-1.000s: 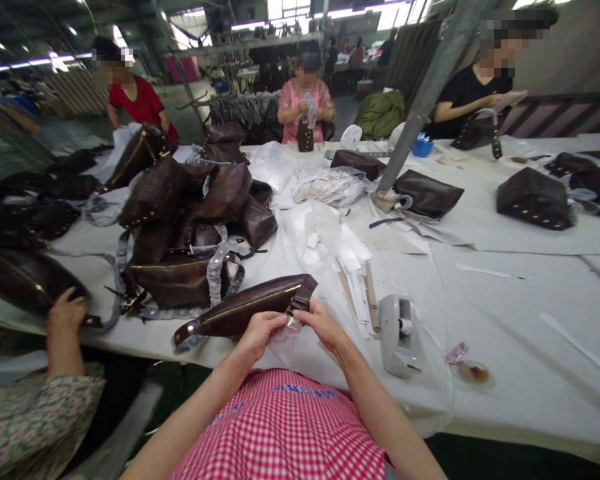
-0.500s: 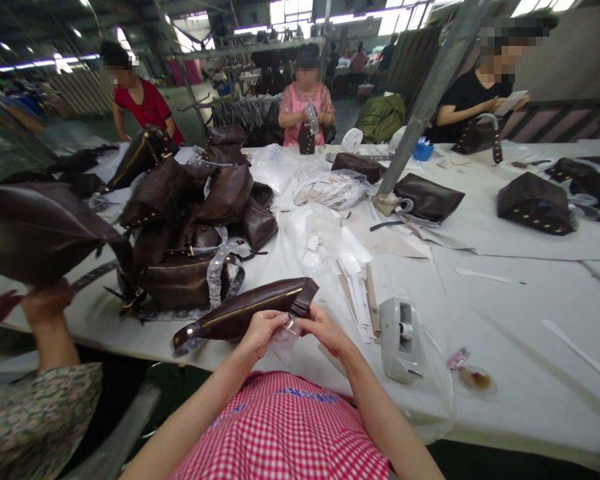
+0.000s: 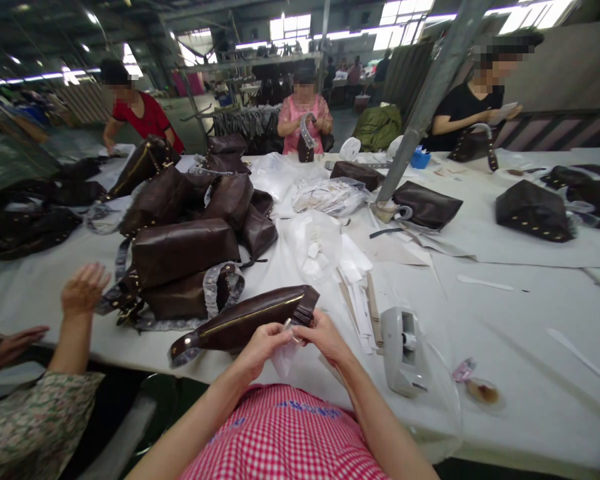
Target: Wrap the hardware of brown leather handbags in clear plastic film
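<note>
A dark brown leather handbag (image 3: 250, 312) with a gold zipper lies in front of me, its near side toward my hands. My left hand (image 3: 266, 347) pinches a small piece of clear plastic film (image 3: 286, 360) that hangs down below the fingers. At the bag's right end, my right hand (image 3: 325, 335) is closed, thumb and fingers pinching the film's upper edge close to a shiny metal fitting. The fingers partly hide that fitting. A studded tab wrapped in plastic (image 3: 184, 347) sticks out at the bag's left end.
More brown handbags (image 3: 185, 253) are heaped to the left, beside a co-worker's raised hand (image 3: 84, 290). Paper strips (image 3: 357, 300) and a grey tape dispenser (image 3: 403, 353) stand to the right. A metal post (image 3: 420, 113) rises from the table. Other people work across it.
The co-worker at left has put a handbag onto the pile and let go of it. My hands stay close together, with more of the clear film now hanging below them.
</note>
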A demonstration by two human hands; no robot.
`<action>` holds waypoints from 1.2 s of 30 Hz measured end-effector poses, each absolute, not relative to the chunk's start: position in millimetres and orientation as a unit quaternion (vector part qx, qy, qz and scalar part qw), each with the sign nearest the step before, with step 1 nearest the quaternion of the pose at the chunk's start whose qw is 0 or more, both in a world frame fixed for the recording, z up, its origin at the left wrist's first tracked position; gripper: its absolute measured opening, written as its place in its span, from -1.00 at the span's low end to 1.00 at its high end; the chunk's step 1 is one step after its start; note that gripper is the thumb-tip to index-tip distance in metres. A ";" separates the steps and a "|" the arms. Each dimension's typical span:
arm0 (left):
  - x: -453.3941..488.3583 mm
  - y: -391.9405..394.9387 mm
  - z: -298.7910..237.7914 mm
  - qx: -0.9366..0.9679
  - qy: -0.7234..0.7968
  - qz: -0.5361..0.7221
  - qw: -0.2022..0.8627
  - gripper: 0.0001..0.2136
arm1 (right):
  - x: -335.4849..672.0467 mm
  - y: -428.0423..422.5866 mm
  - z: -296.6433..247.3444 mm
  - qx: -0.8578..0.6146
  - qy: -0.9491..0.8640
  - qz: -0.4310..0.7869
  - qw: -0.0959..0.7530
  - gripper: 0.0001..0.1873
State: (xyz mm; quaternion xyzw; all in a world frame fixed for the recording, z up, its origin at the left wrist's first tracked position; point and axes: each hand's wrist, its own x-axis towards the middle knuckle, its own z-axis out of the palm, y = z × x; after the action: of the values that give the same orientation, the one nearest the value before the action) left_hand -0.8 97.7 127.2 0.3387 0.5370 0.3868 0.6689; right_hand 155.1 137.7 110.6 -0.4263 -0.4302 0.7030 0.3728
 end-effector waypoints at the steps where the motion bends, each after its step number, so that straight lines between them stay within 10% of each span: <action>1: -1.3 95.7 128.2 0.343 0.538 0.371 0.675 -0.67 | 155.1 137.7 111.2 -0.425 -0.427 0.706 0.372 -0.70; 36: -0.1 97.3 115.0 0.388 0.502 0.393 0.665 -0.73 | 159.6 152.0 95.7 -0.463 -0.381 0.705 0.379 -0.56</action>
State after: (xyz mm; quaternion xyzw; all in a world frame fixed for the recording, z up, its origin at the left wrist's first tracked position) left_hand -0.1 97.3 115.0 0.3878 0.5021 0.3932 0.6655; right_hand 159.6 152.0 95.7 -0.4635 -0.3808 0.7046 0.3790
